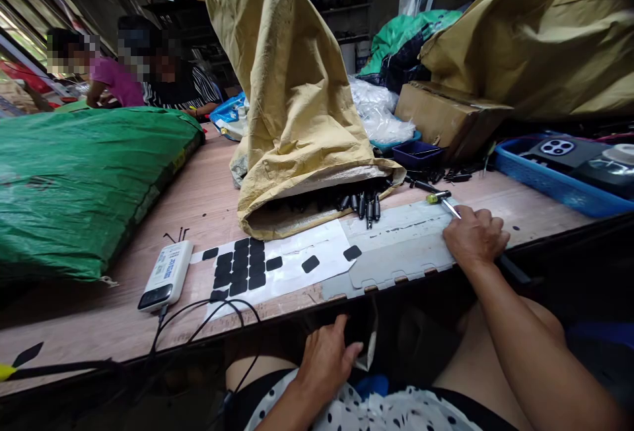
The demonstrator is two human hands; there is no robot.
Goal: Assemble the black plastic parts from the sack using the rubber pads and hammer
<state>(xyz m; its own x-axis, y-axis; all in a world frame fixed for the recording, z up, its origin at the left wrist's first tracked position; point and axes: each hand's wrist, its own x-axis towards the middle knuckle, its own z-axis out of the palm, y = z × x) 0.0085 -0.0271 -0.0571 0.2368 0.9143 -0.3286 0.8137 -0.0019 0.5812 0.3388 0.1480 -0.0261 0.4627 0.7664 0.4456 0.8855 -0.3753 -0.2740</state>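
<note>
My right hand (475, 236) is closed round a small hammer (439, 198) with a yellowish head, over the right end of a grey board (396, 246). Below the table edge, near my lap, my left hand (329, 358) has its index finger and thumb apart and nothing visible in it. Black pen-like parts (366, 208) spill from the mouth of a tan sack (292, 101) standing on the table. Black rounded squares (240, 267) lie in rows on a white sheet (292, 246), with a few loose ones to their right.
A white power bank (167, 276) with black cables lies left of the sheet. A green sack (89, 180) fills the left. On the right are a blue tray (559, 183) holding a phone, and a cardboard box (446, 114). Two people sit at the back left.
</note>
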